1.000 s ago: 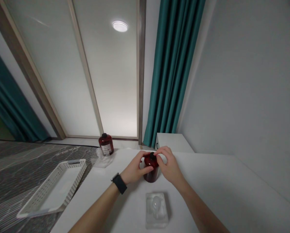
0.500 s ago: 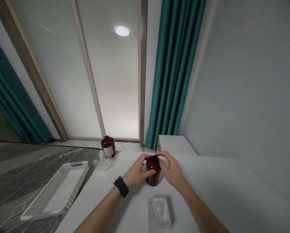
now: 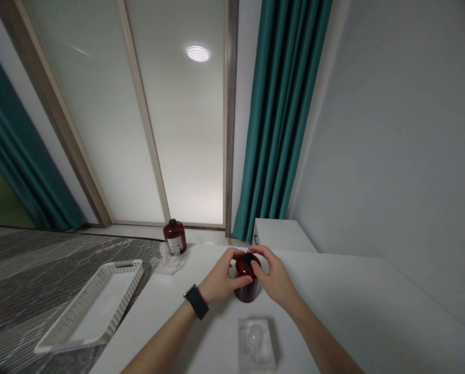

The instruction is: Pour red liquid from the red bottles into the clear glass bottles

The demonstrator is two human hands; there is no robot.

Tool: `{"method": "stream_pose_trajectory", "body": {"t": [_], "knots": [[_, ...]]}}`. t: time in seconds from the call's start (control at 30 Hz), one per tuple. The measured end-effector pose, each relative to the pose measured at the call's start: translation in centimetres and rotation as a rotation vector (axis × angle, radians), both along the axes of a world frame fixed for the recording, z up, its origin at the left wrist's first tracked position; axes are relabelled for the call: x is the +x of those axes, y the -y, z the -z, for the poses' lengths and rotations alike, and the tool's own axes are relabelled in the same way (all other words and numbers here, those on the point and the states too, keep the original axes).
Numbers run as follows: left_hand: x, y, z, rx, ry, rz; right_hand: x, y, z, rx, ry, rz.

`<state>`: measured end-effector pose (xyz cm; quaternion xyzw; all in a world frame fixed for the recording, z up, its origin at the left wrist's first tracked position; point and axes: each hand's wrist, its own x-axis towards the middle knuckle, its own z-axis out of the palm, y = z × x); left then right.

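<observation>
A dark red bottle with a black cap stands upright on the white table. Around its left side wraps my left hand, thumb across the front, a dark watch on the wrist. My right hand has thumb and fingers closed at the black cap. Nearer to me lies a clear plastic package with a rounded clear piece in it. At the table's far left corner stands a second dark red bottle with a white label, beside more clear plastic packaging.
A white perforated basket sits left of the table, over a grey patterned surface. Behind the table stand a white cabinet, a teal curtain and frosted sliding doors. A grey wall rises at the right.
My right thumb has moved left onto the black cap. My left hand keeps its hold on the bottle. The whole view has shifted slightly.
</observation>
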<state>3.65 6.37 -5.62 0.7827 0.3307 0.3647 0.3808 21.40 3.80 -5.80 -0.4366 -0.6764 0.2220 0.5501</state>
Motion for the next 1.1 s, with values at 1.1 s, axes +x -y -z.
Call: {"method": "stream_pose_trajectory", "body": {"t": [1.1], "knots": [[-1.0, -0.3, -0.7, 0.087, -0.003, 0.089, 1.4, 0.4, -1.2, -0.037, 0.166, -0.054]]}}
